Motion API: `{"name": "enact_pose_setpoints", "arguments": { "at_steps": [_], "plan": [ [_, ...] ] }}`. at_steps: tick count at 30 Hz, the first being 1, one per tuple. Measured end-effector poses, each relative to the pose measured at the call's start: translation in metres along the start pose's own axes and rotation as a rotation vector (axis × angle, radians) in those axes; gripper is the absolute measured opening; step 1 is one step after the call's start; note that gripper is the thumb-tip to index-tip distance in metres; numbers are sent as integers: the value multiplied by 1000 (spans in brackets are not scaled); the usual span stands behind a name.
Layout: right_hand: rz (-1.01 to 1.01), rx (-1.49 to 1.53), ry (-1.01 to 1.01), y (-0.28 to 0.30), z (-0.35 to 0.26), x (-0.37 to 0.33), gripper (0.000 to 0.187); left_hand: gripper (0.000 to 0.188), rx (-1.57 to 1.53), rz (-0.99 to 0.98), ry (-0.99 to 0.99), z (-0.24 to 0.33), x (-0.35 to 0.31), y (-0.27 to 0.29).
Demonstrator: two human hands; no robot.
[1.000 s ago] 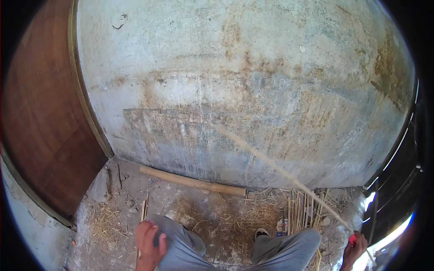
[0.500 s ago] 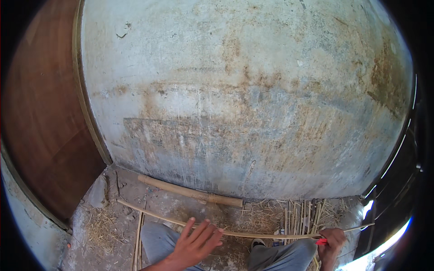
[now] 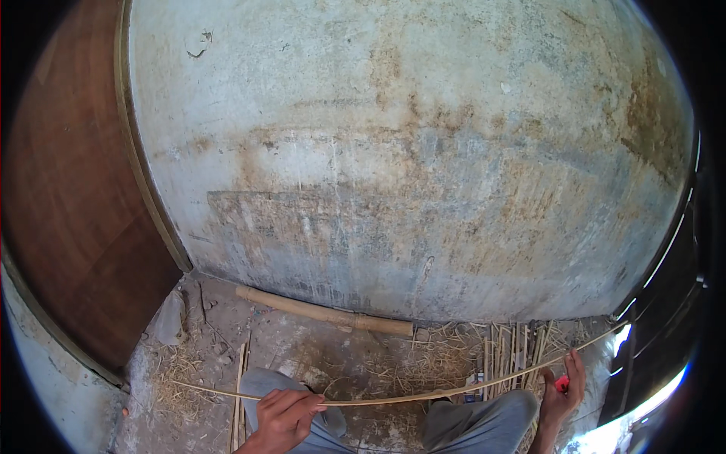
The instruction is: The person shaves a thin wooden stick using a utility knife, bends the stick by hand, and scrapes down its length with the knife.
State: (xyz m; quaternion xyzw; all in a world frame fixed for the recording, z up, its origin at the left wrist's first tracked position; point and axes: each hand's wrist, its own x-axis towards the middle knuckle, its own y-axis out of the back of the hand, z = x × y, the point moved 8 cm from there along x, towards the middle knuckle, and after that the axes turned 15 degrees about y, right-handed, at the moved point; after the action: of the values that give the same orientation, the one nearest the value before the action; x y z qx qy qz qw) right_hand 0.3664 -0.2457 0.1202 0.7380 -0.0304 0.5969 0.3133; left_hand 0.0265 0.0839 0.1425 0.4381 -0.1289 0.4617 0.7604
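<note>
A long, thin bamboo strip (image 3: 393,399) stretches across in front of my knees, bowed slightly, its right end higher than its left. Over my left knee, my left hand (image 3: 286,418) is closed round the strip, thumb and fingers pressed together. My right hand (image 3: 566,390) is beside the right part of the strip, thumb and fingers raised near it. A small red object (image 3: 562,384) sits in that palm, mostly hidden by the fingers. Whether the right fingers touch the strip, I cannot tell.
A thick bamboo pole (image 3: 325,312) lies along the foot of the stained wall (image 3: 378,189). Several cut bamboo sticks (image 3: 495,356) lie beyond my right knee, and others (image 3: 240,386) beside my left. Shavings (image 3: 178,378) litter the floor. A brown door panel (image 3: 76,197) stands at left.
My left hand has shifted left and closed from spread fingers onto the strip. The strip's right end has risen and its left end has dropped. My right fingers have loosened and lifted.
</note>
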Motion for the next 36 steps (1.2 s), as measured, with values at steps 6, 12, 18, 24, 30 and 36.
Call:
{"name": "enact_pose_setpoints", "arguments": {
  "at_steps": [6, 12, 18, 24, 30, 36],
  "plan": [
    [85, 122, -298, -13, 25, -1, 56, 11, 43, -117, 193, -30, -23, -1],
    [207, 770, -760, -66, 27, -15, 53, 16, -225, -133, 517, -63, -59, -5],
    [166, 1290, -955, -106, -46, 7, 50, 23, -287, -319, 659, -76, -91, -15],
    [26, 1365, -942, -127, -86, 39, 39, 24, -158, -271, 685, -76, -106, 0],
    [-179, 1399, -873, -160, -108, 50, 29, 23, -147, -184, 566, -80, -121, 9],
    [-184, 1416, -997, -192, -104, 13, 14, 26, -212, -436, 900, -102, -153, 7]
  ]
}}
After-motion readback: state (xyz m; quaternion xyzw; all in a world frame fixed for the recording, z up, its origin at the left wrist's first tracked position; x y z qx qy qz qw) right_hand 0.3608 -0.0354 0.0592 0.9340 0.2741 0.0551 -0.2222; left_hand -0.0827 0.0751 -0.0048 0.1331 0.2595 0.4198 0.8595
